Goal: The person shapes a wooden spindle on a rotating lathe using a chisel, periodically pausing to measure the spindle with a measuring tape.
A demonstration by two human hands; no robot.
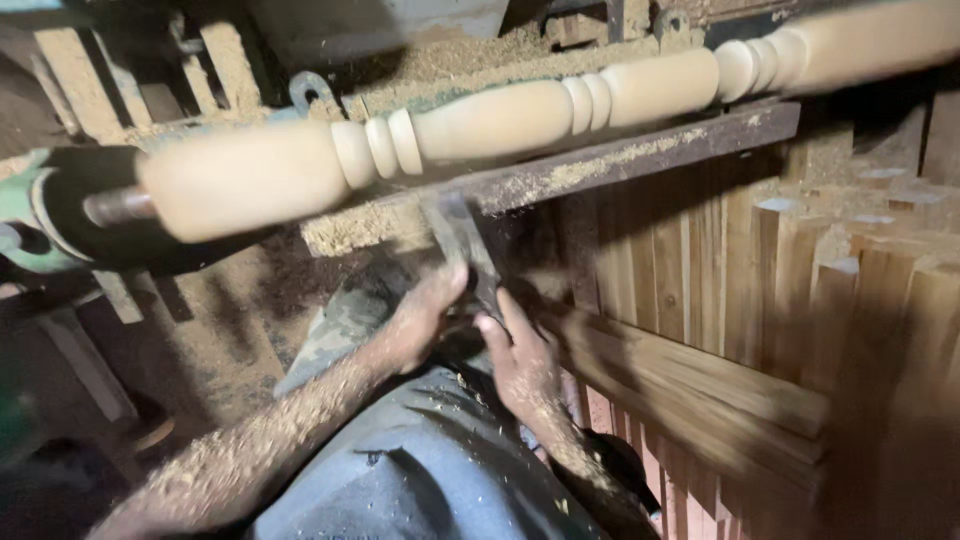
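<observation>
A pale turned wooden spindle (520,110) with beads and swells runs across the top of the head view, mounted on a lathe. Its left end sits on a metal centre in a green tailstock (40,215). Below it, my left hand (425,320) and my right hand (520,360) meet under the sawdust-covered tool rest (620,160). Both close around a dark metal part (462,245) that hangs down from the rest. Sawdust coats both forearms. What lies between the fingers is blurred.
Stacked square wooden blanks (860,300) stand upright at the right, with a blurred wooden plank (700,390) slanting in front of them. Sawdust lies heaped on the lathe bed (450,60) behind the spindle. Grey trousers fill the bottom middle.
</observation>
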